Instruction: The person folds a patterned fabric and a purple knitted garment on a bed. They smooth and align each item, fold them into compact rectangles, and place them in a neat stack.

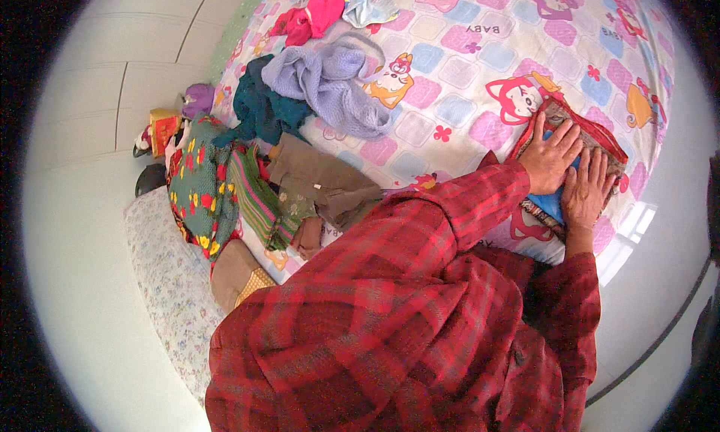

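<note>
At the right side of the bed lies a folded cloth (550, 204) with a brown patterned surface, red trim and a blue part. My left hand (548, 157) is pressed on it palm down, fingers spread. Just beside it, my right hand (588, 187) rests on the same cloth, also palm down with fingers spread. Neither hand grips the fabric. Parts of the cloth are hidden under both hands. Beneath it is a bedsheet (427, 117) printed with cartoon figures and coloured squares.
Left of my arms are a lavender knitted piece (320, 72), dark teal cloth (264, 106), a brown garment (320, 173), striped green cloth (253, 196) and flowered knitwear (202, 190). Pink clothing (315, 16) lies farther back. A tan slipper-like item (236, 271) sits near my left side.
</note>
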Action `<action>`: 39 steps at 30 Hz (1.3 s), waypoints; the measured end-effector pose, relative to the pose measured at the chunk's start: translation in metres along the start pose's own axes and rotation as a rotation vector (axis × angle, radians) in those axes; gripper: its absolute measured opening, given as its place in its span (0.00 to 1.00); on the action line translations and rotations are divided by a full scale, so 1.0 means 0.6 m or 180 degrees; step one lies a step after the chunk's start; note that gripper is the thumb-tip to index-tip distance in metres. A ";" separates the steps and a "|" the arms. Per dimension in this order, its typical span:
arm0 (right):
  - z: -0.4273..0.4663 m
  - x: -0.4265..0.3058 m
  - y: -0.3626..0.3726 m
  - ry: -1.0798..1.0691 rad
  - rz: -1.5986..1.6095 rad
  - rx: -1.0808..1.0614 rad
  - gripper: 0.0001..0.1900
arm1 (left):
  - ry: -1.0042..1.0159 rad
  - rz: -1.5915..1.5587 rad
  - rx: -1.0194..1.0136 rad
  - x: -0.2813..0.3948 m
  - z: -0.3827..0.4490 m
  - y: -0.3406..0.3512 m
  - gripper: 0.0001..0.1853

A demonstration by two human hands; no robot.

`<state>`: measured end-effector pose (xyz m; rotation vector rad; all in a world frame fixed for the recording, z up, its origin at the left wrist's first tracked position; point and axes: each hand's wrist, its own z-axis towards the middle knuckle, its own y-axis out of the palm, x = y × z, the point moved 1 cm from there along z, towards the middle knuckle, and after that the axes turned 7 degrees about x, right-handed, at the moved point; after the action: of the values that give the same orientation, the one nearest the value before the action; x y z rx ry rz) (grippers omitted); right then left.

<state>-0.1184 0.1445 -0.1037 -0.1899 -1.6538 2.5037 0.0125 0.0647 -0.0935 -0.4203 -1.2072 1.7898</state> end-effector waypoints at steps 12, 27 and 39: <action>-0.022 0.038 -0.004 0.0261 -0.0207 0.0075 0.32 | -0.0476 0.0041 -0.0049 -0.015 -0.010 -0.016 0.42; -0.082 0.156 -0.085 0.2784 0.1442 0.0144 0.27 | -0.1171 -0.0320 0.0202 -0.073 0.018 -0.109 0.44; -0.020 -0.009 -0.012 -0.0279 0.0227 -0.0199 0.27 | 0.0138 -0.0099 -0.0230 0.009 -0.023 -0.001 0.35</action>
<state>-0.1105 0.1572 -0.1013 -0.1502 -1.7912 2.5480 0.0194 0.0768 -0.0985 -0.4770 -1.2444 1.7063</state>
